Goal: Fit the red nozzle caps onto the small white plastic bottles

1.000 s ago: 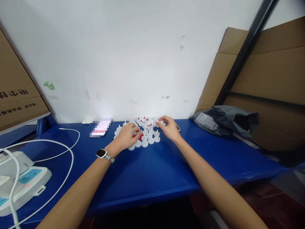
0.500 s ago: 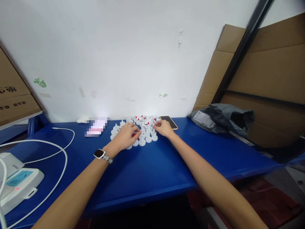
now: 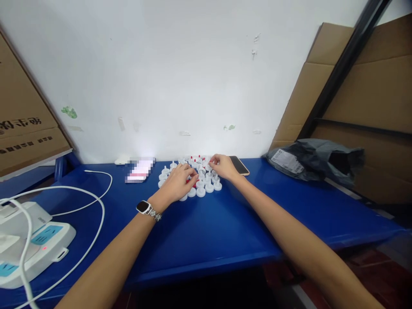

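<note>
Many white screw caps [image 3: 200, 192] with pointed nozzles stand close together on the blue table, near the wall. Several at the back carry small red tips [image 3: 195, 160]. My left hand [image 3: 180, 180] lies over the left part of the group, its fingers curled and the thumb drawn in. Small red pieces [image 3: 194, 184] show just below that thumb; what the fingers hold is hidden. At the back right of the group, my right hand [image 3: 223, 166] pinches thumb and forefinger together over the caps. Whatever sits between those fingertips is too small to make out.
Behind my right hand lies a phone [image 3: 240, 166]. A grey plastic bag [image 3: 315, 159] rests at the right. On the left are a blurred-out pink and white item [image 3: 140, 170], a white cable [image 3: 102, 216] and a power strip [image 3: 59, 240]. Cardboard [image 3: 299, 94] leans against the wall.
The view has turned a little left, so everything sits further right in the picture. My right hand has moved left and back over the caps. My left hand stays nearly in place.
</note>
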Motion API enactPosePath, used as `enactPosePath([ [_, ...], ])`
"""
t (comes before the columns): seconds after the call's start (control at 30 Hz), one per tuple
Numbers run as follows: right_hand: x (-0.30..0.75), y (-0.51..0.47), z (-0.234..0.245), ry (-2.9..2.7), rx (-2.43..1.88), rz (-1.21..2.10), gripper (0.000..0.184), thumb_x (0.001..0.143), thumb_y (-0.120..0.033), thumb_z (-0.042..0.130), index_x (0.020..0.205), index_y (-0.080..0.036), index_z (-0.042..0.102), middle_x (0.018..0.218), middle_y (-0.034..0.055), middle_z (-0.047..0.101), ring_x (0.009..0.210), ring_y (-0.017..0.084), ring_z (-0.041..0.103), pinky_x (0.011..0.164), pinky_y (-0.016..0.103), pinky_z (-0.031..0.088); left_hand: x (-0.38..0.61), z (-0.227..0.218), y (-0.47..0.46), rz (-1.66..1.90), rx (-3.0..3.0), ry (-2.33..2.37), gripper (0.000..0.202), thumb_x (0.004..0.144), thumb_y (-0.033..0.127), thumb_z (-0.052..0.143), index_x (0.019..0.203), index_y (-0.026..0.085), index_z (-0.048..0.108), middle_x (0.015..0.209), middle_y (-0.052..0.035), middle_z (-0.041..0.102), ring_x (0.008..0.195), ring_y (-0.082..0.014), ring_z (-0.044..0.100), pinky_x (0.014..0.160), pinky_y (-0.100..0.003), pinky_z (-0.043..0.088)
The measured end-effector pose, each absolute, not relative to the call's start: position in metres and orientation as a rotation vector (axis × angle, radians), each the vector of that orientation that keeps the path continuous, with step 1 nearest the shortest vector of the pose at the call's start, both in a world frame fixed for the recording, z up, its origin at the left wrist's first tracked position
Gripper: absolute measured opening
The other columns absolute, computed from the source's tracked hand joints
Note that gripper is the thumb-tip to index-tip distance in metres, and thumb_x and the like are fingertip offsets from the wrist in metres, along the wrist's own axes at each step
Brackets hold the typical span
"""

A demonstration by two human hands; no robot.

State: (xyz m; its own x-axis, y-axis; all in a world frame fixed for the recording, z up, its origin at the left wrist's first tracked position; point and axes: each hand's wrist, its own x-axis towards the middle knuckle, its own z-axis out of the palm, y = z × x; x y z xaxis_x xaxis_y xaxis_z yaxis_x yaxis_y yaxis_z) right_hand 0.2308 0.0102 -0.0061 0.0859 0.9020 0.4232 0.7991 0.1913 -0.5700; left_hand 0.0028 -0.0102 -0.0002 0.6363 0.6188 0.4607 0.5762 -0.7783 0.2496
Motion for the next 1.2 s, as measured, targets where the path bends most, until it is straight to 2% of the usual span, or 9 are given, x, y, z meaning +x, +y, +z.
enactPosePath([
  [0.1, 0.224, -0.005, -0.001, -1.586, -1.364, 0.36, 0.012, 0.078, -0.029, 0.059, 0.082, -0.018, 0.059, 0.072, 0.0012, 0.065, 0.065, 0.014, 0.057, 0.063, 0.025, 0.041, 0.004, 0.003, -0.016, 0.946, 2.723, 1.035, 0.028, 0.097, 0.039, 0.043, 0.108, 0.02, 0.06, 0.103, -0.0077, 0.06, 0.098, -0.025, 0.054, 0.088, -0.043, 0.044],
  [0.27, 0.188, -0.034, 0.006, -1.333, -0.975, 0.922, 0.031, 0.082, -0.05, 0.059, 0.084, -0.022, 0.046, 0.066, -0.0018, 0.063, 0.058, 0.012, 0.055, 0.056, 0.024, 0.038, 0.009, 0.005, -0.024, 1.1, 2.596, 0.936, 0.045, 0.095, 0.048, 0.05, 0.13, 0.021, 0.042, 0.12, -0.011, 0.058, 0.102, -0.0242, 0.057, 0.084, -0.04, 0.049],
  [0.5, 0.166, -0.041, 0.0, -1.398, -0.93, 0.842, 0.045, 0.09, -0.061, 0.044, 0.069, -0.022, 0.039, 0.058, -0.0047, 0.04, 0.054, 0.011, 0.038, 0.055, 0.025, 0.034, 0.004, 0.012, -0.024, 1.232, 2.47, 0.791, 0.052, 0.096, 0.041, 0.051, 0.142, 0.025, 0.034, 0.112, -0.0082, 0.059, 0.086, -0.0159, 0.059, 0.07, -0.029, 0.05],
  [0.6, 0.164, -0.042, 0.0, -1.42, -0.922, 0.898, 0.047, 0.089, -0.061, 0.046, 0.065, -0.022, 0.036, 0.058, -0.005, 0.032, 0.053, 0.011, 0.032, 0.052, 0.026, 0.029, 0.001, 0.019, -0.026, 1.159, 2.519, 0.648, 0.04, 0.098, 0.038, 0.049, 0.135, 0.025, 0.046, 0.11, -0.0064, 0.061, 0.081, -0.0132, 0.057, 0.067, -0.026, 0.049],
  [0.67, 0.161, -0.045, 0.002, -1.424, -0.89, 0.966, 0.047, 0.089, -0.06, 0.047, 0.064, -0.022, 0.034, 0.058, -0.0054, 0.028, 0.053, 0.01, 0.029, 0.051, 0.026, 0.026, -0.001, 0.024, -0.027, 1.172, 2.53, 0.602, 0.032, 0.099, 0.037, 0.048, 0.127, 0.023, 0.052, 0.097, -0.0044, 0.061, 0.075, -0.0123, 0.055, 0.067, -0.026, 0.047],
  [0.8, 0.156, -0.05, 0.007, -1.411, -0.829, 0.981, 0.045, 0.087, -0.061, 0.049, 0.068, -0.022, 0.038, 0.06, -0.0054, 0.028, 0.054, 0.01, 0.028, 0.051, 0.025, 0.025, -0.006, 0.03, -0.029, 1.201, 2.544, 0.63, 0.031, 0.097, 0.037, 0.052, 0.124, 0.02, 0.052, 0.078, 0.0013, 0.053, 0.068, -0.0114, 0.051, 0.065, -0.026, 0.044],
  [0.9, 0.151, -0.049, 0.007, -1.405, -0.829, 0.908, 0.047, 0.086, -0.064, 0.05, 0.067, -0.021, 0.041, 0.06, -0.0044, 0.032, 0.055, 0.01, 0.03, 0.051, 0.025, 0.026, -0.007, 0.03, -0.029, 1.164, 2.542, 0.653, 0.03, 0.097, 0.037, 0.053, 0.121, 0.02, 0.052, 0.075, 0.0026, 0.051, 0.066, -0.011, 0.05, 0.065, -0.026, 0.042],
  [1.07, 0.14, -0.045, 0.008, -1.275, -0.76, 0.975, 0.049, 0.088, -0.058, 0.048, 0.061, -0.023, 0.028, 0.056, -0.0065, 0.021, 0.051, 0.009, 0.022, 0.049, 0.025, 0.026, 0.006, 0.022, -0.028, 1.269, 2.182, 0.651, 0.027, 0.1, 0.041, 0.042, 0.116, 0.021, 0.051, 0.079, 0.0016, 0.053, 0.068, -0.011, 0.05, 0.065, -0.024, 0.041],
  [1.2, 0.136, -0.042, 0.008, -1.239, -0.806, 0.841, 0.048, 0.089, -0.056, 0.047, 0.059, -0.023, 0.028, 0.054, -0.0062, 0.024, 0.05, 0.009, 0.023, 0.048, 0.026, 0.025, 0.021, 0.016, -0.027, 1.313, 1.874, 0.529, 0.031, 0.098, 0.048, 0.046, 0.109, 0.02, 0.053, 0.081, 0.0006, 0.054, 0.068, -0.011, 0.048, 0.062, -0.023, 0.041],
])
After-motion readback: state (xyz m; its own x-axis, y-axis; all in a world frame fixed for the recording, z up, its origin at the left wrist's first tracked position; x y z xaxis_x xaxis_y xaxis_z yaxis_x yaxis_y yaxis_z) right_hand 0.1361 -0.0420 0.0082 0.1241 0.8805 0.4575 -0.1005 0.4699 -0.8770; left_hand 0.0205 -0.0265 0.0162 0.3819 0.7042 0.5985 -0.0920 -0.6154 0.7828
